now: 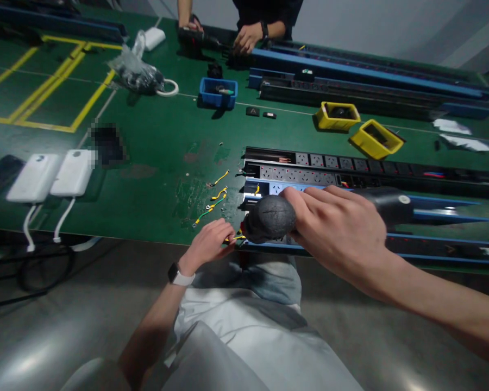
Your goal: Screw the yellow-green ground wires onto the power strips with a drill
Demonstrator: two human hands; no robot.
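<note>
My right hand (338, 220) is wrapped round a black power drill (273, 214), whose rounded rear end faces up at me. The drill covers the near-left end of the power strips, so its tip is hidden. Low at the table's front edge, my left hand (212, 241) pinches a short yellow wire (239, 237) running under the drill. Several loose yellow-green wires (209, 210) with ring terminals lie just beyond that hand. Side by side under my right hand rest long power strips with rows of sockets (297, 174), some in blue housings.
Two yellow bins (337, 117) and a blue bin (218, 92) stand farther back. Across the table, a co-worker's hands (248, 38) work with another drill beside long blue housings (350, 68). White power banks (32, 178) with cables and a bagged item (136, 70) lie left.
</note>
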